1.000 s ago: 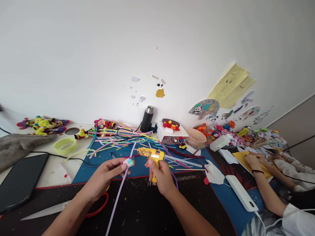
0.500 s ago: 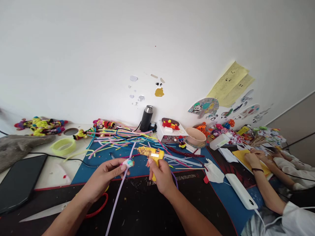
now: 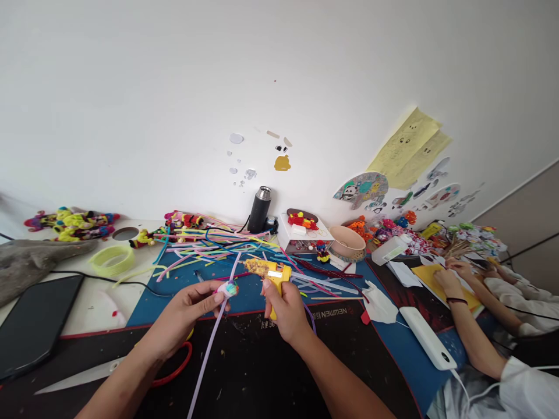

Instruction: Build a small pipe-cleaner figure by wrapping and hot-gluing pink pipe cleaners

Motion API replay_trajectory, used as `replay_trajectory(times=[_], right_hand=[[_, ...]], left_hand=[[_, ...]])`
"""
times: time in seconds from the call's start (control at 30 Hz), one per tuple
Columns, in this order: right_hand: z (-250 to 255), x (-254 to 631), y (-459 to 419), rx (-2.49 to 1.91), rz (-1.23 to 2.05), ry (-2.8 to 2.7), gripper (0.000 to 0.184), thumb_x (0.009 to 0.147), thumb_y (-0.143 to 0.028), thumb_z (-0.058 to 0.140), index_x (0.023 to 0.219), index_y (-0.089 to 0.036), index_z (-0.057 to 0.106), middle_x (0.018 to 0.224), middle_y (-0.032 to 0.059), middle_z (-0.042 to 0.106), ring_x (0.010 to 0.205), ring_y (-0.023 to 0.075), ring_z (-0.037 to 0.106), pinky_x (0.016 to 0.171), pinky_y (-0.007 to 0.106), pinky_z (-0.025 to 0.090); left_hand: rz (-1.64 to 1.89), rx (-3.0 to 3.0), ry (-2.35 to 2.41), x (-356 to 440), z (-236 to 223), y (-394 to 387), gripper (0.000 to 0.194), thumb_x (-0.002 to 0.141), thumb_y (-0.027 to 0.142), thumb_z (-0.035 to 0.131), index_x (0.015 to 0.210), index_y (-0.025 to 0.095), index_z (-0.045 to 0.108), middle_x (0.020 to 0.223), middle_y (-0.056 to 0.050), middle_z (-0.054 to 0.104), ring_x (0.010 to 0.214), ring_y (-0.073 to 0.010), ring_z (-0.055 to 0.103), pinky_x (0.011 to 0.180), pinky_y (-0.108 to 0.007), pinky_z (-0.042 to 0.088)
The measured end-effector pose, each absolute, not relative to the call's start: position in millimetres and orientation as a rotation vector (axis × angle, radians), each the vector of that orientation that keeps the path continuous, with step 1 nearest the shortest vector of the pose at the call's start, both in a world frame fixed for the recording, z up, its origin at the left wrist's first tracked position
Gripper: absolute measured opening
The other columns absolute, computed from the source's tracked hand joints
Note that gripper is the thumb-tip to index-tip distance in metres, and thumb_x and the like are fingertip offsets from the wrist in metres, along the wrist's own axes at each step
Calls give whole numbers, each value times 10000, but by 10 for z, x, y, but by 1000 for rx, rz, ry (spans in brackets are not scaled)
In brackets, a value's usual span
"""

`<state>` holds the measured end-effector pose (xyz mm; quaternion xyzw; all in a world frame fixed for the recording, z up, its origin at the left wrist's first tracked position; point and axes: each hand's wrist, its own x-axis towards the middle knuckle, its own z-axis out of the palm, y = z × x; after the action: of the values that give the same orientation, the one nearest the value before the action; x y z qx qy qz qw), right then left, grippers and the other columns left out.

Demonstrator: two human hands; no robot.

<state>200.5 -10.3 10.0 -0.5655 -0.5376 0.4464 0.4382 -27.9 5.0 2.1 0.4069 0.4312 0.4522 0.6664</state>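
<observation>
Between the thumb and fingers of my left hand [image 3: 198, 308] is a small white fuzzy piece [image 3: 227, 289] with turquoise and rainbow patches. A long lilac pipe cleaner [image 3: 208, 358] runs past it, from the pile down to the near edge of view; whether the two are joined I cannot tell. My right hand [image 3: 288, 311] is wrapped round the handle of a yellow hot glue gun [image 3: 275, 274]. The gun's stained nozzle points left, just above and right of the white piece, apart from it. Under my left forearm lie scissors [image 3: 81, 377] with red handles, partly hidden.
Loose pipe cleaners [image 3: 218, 243] pile up behind my hands. A black thermos [image 3: 261, 210], a white box [image 3: 288, 235] and a pinkish bowl [image 3: 347, 241] stand by the wall. At left lies a black phone [image 3: 41, 323]; at right, a white power bank [image 3: 427, 337] and a co-worker's arm [image 3: 469, 331].
My hands, the white piece and the glue gun stay almost where they were. The camera view shifts very slightly. The gun's nozzle stays close to the piece.
</observation>
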Motion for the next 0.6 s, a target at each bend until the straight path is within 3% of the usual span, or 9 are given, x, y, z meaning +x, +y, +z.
replay_trajectory(times=[0.33, 0.6], right_hand=[[128, 2010, -100, -1438, 1093, -1301, 645, 875, -837, 600, 731, -209, 634, 470, -17, 541, 450, 138, 469, 479, 266, 388], [175, 1997, -94, -1422, 1108, -1288, 631, 860, -831, 624, 730, -213, 622, 460, -22, 534, 445, 138, 471, 456, 255, 380]], left_hand=[[1012, 925, 976, -282, -2, 51, 522, 545, 642, 1009, 889, 262, 913, 772, -53, 803, 745, -207, 687, 752, -274, 551], [999, 951, 955, -305, -50, 50, 470, 614, 606, 998, 938, 275, 915, 886, -66, 844, 776, -206, 700, 767, -269, 553]])
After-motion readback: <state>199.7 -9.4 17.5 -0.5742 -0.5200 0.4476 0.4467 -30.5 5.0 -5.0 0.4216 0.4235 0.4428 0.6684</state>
